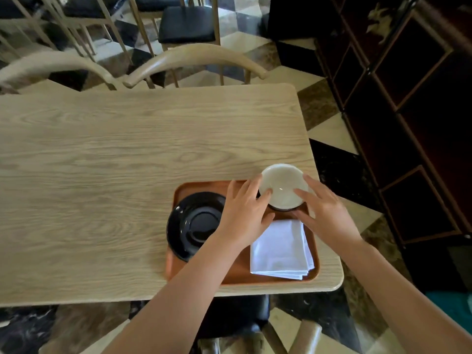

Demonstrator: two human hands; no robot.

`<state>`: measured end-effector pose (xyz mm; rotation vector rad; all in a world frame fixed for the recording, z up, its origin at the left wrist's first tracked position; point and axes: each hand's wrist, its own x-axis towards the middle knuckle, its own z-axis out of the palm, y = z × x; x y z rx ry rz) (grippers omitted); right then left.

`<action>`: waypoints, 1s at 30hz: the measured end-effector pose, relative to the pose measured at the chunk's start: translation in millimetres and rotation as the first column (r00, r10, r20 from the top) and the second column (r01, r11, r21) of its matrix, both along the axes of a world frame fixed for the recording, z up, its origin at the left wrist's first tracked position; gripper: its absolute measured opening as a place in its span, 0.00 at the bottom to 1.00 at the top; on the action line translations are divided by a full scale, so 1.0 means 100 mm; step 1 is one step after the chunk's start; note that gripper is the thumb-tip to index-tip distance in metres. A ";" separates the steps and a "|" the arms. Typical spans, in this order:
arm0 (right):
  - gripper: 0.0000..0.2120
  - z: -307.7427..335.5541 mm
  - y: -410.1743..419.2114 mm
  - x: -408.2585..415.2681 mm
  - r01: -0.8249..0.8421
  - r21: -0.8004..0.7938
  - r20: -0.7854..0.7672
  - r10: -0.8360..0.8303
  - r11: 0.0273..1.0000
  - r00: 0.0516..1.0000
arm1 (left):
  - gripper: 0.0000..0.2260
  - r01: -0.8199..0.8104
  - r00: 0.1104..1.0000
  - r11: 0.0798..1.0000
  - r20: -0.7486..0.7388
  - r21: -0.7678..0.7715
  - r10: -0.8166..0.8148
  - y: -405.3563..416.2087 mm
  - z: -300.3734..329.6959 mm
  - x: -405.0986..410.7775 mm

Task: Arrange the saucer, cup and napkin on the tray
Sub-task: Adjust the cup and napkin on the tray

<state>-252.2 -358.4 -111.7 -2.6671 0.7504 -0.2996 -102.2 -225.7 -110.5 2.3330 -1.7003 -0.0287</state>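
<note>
We see 2 bare hands cupping a round cup [283, 186] from either side at the far right corner of a rounded-rectangle tray [240, 273], smooth and reddish-brown. The cup is glossy white inside with a dark outer base just showing under its rim. Our left hand [244, 213] curves its fingers [265, 194] against the cup's left wall, thumb spread toward the wrist; our right hand [325, 213] presses its fingertips [298, 192] on the right rim, so both are gripping the cup together. Whether the cup rests on the tray or sits slightly lifted, we cannot tell. Just left of the left hand, partly under its wrist, lies a shiny black saucer [192, 224], circular with a sunken centre ring, its left edge overhanging the tray's rim. Beneath and between the 2 wrists sits a white cloth napkin [279, 251], folded into a soft square with layered edges at its near right corner. The tray lies on a pale wood-grain table [115, 175] with rounded corners.
</note>
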 end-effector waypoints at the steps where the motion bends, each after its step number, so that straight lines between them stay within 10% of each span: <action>1: 0.21 -0.01 0.00 0.00 -0.007 0.007 0.019 0.007 1.000 1.000 | 0.17 -0.009 1.000 1.000 -0.015 -0.025 0.008 -0.02 -0.02 0.00; 21: 0.16 -0.14 0.21 0.08 -0.070 -0.037 0.110 0.074 0.997 0.991 | 0.14 -0.062 0.995 0.994 -0.082 -0.091 0.055 0.26 -0.08 0.10; 30: 0.31 -0.08 0.43 -0.32 0.001 -0.011 0.124 0.000 1.000 0.992 | 0.17 0.010 0.985 0.978 -0.166 -0.211 -0.046 0.54 -0.06 -0.32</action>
